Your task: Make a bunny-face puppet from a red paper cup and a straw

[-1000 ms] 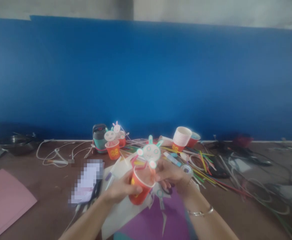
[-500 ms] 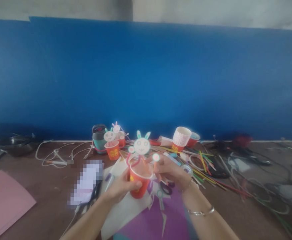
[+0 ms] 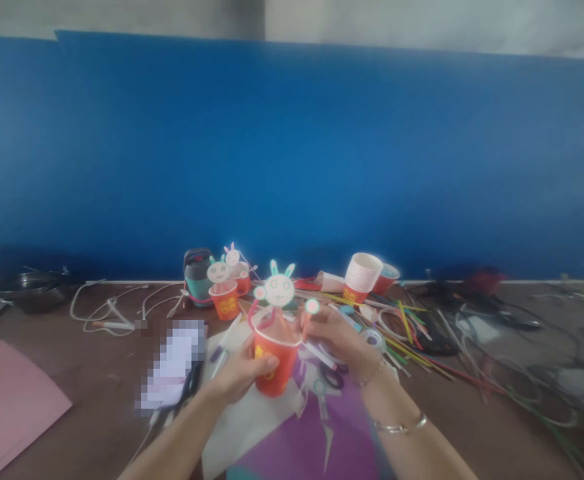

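Note:
My left hand (image 3: 241, 375) is wrapped round a red paper cup (image 3: 278, 372) with a yellow mark, held upright above the papers. Out of the cup rises a white paper rabbit face (image 3: 279, 291) with green-edged ears. A pink bent pipe cleaner (image 3: 253, 313) ending in a small paper disc curves up at the cup's left. On the right side, an orange pipe cleaner (image 3: 306, 327) carries another round paper disc (image 3: 313, 307). My right hand (image 3: 333, 333) is closed at the cup's right rim, pinching the orange pipe cleaner; its fingertips are partly hidden.
Behind stand two finished-looking rabbit cups, the nearer one (image 3: 225, 299) beside a green-grey container (image 3: 199, 280). A stack of paper cups (image 3: 363, 275) and scattered coloured pipe cleaners (image 3: 422, 357) lie right. Scissors (image 3: 332, 377) rest on purple paper (image 3: 342, 437); pink paper (image 3: 15, 410) lies left.
The cup with its rabbit face has shifted slightly left and turned a little. My right fingers have moved slightly left with it, and the right disc is a little higher.

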Action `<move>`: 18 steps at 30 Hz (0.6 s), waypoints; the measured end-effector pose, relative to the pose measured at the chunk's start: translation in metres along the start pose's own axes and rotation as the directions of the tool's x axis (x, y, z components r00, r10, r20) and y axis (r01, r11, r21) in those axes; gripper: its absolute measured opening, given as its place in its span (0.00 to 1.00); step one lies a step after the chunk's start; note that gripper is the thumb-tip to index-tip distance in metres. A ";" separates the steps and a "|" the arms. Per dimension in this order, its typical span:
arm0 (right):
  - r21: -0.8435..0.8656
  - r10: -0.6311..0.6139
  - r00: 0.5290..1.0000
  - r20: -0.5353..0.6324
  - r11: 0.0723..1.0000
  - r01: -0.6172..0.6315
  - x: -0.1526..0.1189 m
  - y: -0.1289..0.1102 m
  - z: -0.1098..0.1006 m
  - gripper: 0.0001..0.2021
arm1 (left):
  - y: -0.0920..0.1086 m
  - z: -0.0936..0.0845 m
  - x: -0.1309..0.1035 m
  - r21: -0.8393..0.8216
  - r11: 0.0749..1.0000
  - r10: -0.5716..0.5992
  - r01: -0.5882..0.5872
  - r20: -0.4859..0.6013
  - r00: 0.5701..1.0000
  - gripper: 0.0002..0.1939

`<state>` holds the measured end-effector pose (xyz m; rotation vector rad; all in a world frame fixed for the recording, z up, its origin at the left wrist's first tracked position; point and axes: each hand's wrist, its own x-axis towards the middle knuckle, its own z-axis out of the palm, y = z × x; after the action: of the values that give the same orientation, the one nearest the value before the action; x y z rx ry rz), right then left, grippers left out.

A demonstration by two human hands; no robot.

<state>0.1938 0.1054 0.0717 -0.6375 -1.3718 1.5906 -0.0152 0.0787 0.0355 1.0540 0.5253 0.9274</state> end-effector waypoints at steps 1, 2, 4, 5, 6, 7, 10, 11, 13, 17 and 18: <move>-0.002 0.006 1.000 0.003 1.000 -0.006 0.000 0.000 0.000 0.08 | 0.001 0.000 0.000 0.006 1.000 0.002 -0.002 0.004 1.000 0.36; -0.003 0.012 1.000 0.008 1.000 -0.012 0.000 0.001 0.000 0.09 | 0.001 0.001 0.000 0.010 1.000 0.005 -0.006 0.008 1.000 0.37; 0.000 0.020 1.000 0.023 1.000 -0.020 -0.001 0.001 -0.001 0.11 | 0.002 0.002 -0.001 0.015 1.000 0.013 -0.014 0.016 1.000 0.37; 0.005 0.019 0.999 0.028 1.000 -0.019 -0.001 0.001 0.000 0.11 | 0.002 0.002 -0.001 0.018 1.000 0.016 -0.016 0.018 1.000 0.37; 0.007 0.018 1.000 0.023 1.000 -0.018 0.000 0.001 0.000 0.12 | 0.002 0.002 -0.001 0.023 1.000 0.015 -0.016 0.019 1.000 0.37; 0.003 0.017 1.000 0.008 1.000 -0.017 0.000 0.001 0.001 0.12 | 0.002 0.002 -0.001 0.026 1.000 0.014 -0.014 0.018 1.000 0.37; -0.057 -0.002 0.998 -0.061 0.998 -0.001 0.000 0.001 0.003 0.09 | 0.000 0.002 0.000 0.014 1.000 0.016 -0.016 0.005 1.000 0.35; -0.085 -0.007 0.997 -0.073 0.996 0.001 0.001 0.001 0.003 0.08 | 0.000 0.002 0.000 0.003 1.000 0.022 -0.022 0.000 1.000 0.34; -0.129 -0.001 0.999 -0.053 0.992 -0.005 0.001 0.002 0.002 0.08 | 0.000 0.002 0.000 -0.018 0.999 0.031 -0.031 -0.007 1.000 0.33; -0.140 0.039 0.995 0.091 0.990 -0.026 0.001 0.005 -0.005 0.13 | 0.001 0.005 -0.001 -0.030 0.999 0.018 -0.017 0.014 1.000 0.35; -0.134 0.049 0.990 0.129 0.991 -0.031 0.000 0.004 -0.006 0.13 | 0.001 0.005 -0.001 -0.024 1.000 0.013 -0.012 0.020 1.000 0.35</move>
<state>0.1976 0.1089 0.0660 -0.6513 -1.5805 1.6076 -0.0127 0.0758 0.0388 1.0447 0.4903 0.9311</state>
